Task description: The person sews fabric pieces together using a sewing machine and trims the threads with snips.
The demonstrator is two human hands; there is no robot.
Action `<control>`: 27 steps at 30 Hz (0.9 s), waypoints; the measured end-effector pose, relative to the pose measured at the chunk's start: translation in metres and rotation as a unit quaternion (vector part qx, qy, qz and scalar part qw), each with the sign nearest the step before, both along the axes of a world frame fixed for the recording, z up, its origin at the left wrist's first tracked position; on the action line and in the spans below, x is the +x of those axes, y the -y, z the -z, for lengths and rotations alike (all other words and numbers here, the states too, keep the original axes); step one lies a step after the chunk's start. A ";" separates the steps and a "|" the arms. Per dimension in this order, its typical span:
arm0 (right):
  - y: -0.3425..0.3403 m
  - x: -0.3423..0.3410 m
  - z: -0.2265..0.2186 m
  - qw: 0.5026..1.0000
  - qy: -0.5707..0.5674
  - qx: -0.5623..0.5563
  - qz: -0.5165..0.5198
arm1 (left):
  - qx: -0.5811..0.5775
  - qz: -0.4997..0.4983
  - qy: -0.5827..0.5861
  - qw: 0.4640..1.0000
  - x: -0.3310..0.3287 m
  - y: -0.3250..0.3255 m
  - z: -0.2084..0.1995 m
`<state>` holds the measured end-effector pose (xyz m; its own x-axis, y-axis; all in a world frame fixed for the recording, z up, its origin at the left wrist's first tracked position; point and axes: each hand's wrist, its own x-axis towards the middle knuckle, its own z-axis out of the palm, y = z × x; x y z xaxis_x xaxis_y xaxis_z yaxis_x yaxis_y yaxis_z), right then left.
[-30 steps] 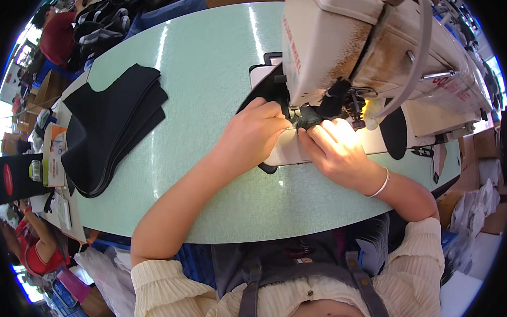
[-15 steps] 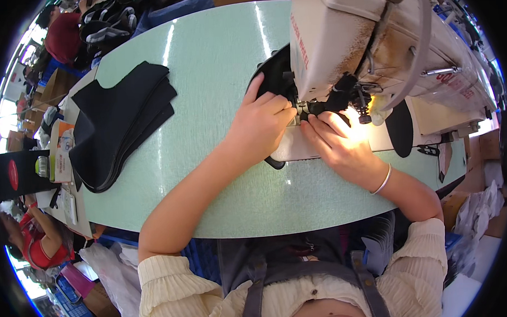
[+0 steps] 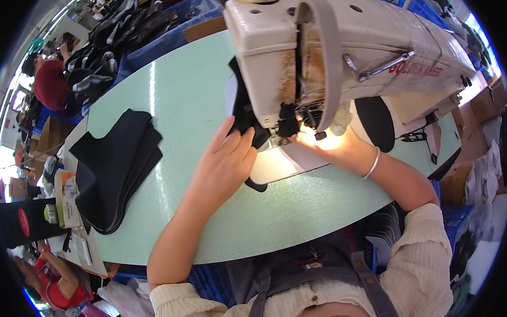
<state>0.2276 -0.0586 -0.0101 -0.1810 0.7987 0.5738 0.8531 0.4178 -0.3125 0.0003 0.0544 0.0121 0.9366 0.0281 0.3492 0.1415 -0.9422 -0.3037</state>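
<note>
A black fabric piece lies at the left of the sewing machine, partly hidden beneath its head. My left hand is closed on the near part of this piece, its fingers bent over the fabric and the thumb out of sight. Just right of the presser foot, my right hand reaches in under the lamp's glare. Its fingers are drawn together by the needle area; machine parts and bright light hide what they hold.
A stack of black cut pieces lies on the left of the pale green table. Another black piece rests right of the machine's lamp, near small scissors. Blue bins stand behind the table; a person in red sits at far left.
My left hand has drawn back leftward from the presser foot, onto the fabric at the machine's left. My right hand stays near the needle, its fingers now more hidden. The whole view has shifted.
</note>
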 end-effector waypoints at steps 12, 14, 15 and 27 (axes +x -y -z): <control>0.010 -0.003 -0.008 0.983 0.179 -0.046 -0.020 | -0.029 -0.007 -0.033 0.999 0.012 0.022 0.002; 0.011 -0.006 -0.009 0.973 0.231 -0.021 -0.014 | -0.019 -0.011 -0.025 0.999 0.014 0.024 0.003; 0.010 -0.007 -0.009 0.970 0.240 -0.037 -0.008 | -0.017 -0.005 -0.024 1.000 0.014 0.024 0.003; 0.002 -0.005 0.001 0.994 0.095 0.048 -0.018 | 0.010 -0.032 0.019 0.999 0.019 0.030 0.014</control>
